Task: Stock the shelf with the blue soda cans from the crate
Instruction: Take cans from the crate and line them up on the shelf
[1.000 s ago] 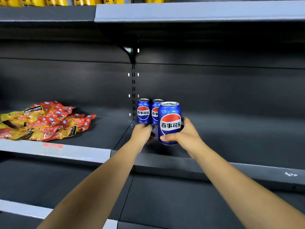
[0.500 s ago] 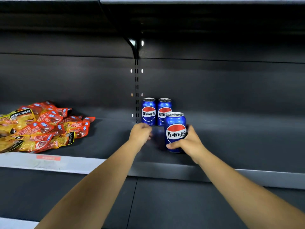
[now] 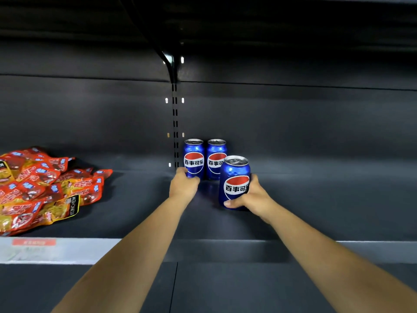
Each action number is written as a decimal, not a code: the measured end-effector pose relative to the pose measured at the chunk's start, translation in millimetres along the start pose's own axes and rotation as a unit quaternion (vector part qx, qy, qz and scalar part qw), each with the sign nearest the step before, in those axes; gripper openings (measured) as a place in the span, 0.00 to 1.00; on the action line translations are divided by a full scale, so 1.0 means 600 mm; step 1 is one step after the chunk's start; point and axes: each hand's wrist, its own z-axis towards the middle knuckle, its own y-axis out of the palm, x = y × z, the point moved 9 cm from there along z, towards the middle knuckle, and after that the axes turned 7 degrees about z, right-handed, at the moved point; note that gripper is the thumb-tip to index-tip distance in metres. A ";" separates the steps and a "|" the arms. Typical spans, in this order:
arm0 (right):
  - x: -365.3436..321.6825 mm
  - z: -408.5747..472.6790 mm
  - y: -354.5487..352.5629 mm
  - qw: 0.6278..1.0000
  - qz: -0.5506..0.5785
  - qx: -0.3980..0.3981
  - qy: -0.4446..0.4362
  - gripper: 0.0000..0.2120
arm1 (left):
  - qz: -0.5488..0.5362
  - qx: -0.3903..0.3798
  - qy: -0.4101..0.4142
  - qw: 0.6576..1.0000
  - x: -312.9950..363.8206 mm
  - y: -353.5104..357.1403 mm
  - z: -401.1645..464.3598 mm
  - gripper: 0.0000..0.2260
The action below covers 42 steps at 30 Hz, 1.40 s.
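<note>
a dark grey metal shelf [image 3: 316, 199] carries two upright blue soda cans [image 3: 194, 158] at its back and red-yellow snack packets [image 3: 45, 188] far left. the right hand [image 3: 252, 195] grips a third blue aluminium can [image 3: 234, 179] upright, just before that pair. the left hand [image 3: 184, 185], fingers curled, touches the leftmost can's base; whether it grasps, i cannot tell.

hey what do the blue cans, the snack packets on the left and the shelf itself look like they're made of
Blue cans, such as the held can: likely aluminium, glossy printed wall, bare silvery lid with a pull tab.
Snack packets: probably plastic film, shiny and crinkled with sealed edges.
Shelf: apparently painted metal, matte dark grey, with a slotted upright behind.
</note>
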 end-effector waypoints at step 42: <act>0.012 0.147 -0.046 0.891 -0.404 0.206 -0.020 0.28 | 0.189 0.071 0.063 0.977 -0.015 -0.004 0.082 0.15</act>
